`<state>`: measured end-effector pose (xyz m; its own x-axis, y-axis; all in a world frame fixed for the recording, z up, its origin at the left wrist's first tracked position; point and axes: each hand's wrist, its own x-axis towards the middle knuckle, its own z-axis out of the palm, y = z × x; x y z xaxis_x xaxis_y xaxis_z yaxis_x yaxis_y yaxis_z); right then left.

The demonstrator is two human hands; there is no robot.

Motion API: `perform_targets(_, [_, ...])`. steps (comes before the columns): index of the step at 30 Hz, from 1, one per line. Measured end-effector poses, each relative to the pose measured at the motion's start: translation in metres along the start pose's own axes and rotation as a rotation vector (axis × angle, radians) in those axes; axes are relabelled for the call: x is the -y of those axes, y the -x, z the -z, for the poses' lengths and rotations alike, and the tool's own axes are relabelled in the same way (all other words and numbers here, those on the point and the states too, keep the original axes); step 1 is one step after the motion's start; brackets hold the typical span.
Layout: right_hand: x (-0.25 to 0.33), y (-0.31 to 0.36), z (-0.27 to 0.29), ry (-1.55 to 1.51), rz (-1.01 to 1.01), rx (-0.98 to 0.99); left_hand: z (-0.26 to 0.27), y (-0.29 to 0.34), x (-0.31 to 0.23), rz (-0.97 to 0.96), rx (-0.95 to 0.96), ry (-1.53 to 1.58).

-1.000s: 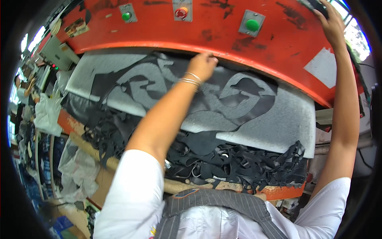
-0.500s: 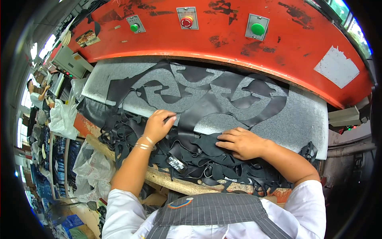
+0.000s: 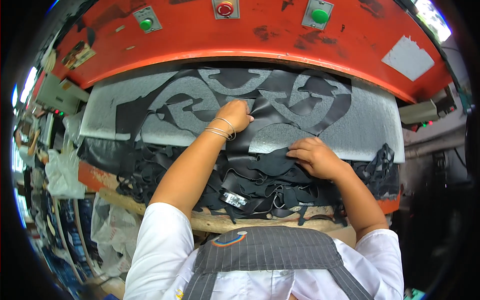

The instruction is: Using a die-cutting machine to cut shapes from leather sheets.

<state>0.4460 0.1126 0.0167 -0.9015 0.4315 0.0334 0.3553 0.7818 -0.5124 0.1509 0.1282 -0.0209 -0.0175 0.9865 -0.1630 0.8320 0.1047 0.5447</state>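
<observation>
A black leather sheet (image 3: 341, 111) with curved cut-outs lies over the pale grey cutting board (image 3: 375, 127). My left hand (image 3: 235, 116), with metal bangles at its wrist, reaches over the sheet's middle. Its fingers are closed on the leather, which lifts in a fold beside them. Lower right, my right hand (image 3: 316, 156) is closed at the edge of a dark leather piece (image 3: 271, 163), its fingers pressed together on it. That piece rests on a heap of black leather scraps (image 3: 295, 192) along the board's near edge. My right thumb is partly hidden.
Behind the board stands a red machine beam (image 3: 190, 42) with a red button (image 3: 225, 9) and green buttons (image 3: 320, 16). A wooden rail (image 3: 220, 222) runs along the near side. Plastic bags (image 3: 112, 230) hang at left. Another person (image 3: 27, 147) is at the far left.
My left hand has moved forward and right from the sheet's near edge and now grips its middle, raising a fold. My right hand stays by the dark piece. The view has shifted.
</observation>
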Motion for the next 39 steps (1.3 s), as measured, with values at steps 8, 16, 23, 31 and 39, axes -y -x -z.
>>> perform_targets(8, [0.102,-0.013,-0.047,0.046,-0.162,-0.334,0.004,-0.048,0.036,-0.155,-0.105,0.013])
perform_targets(16, [0.129,0.027,-0.074,0.085,-0.698,-0.567,0.02,-0.078,0.055,-0.218,-0.066,-0.035])
perform_targets(23, [0.15,0.017,-0.116,0.194,-0.631,-0.378,0.058,-0.021,0.086,-0.533,-0.074,0.117])
perform_targets(31, [0.14,0.032,-0.056,-0.097,-0.206,-0.312,0.14,0.183,0.257,0.074,-0.554,-0.013])
perform_targets(39, [0.145,0.09,-0.02,-0.868,-0.043,-0.708,0.148,0.306,0.31,0.434,-0.828,0.221])
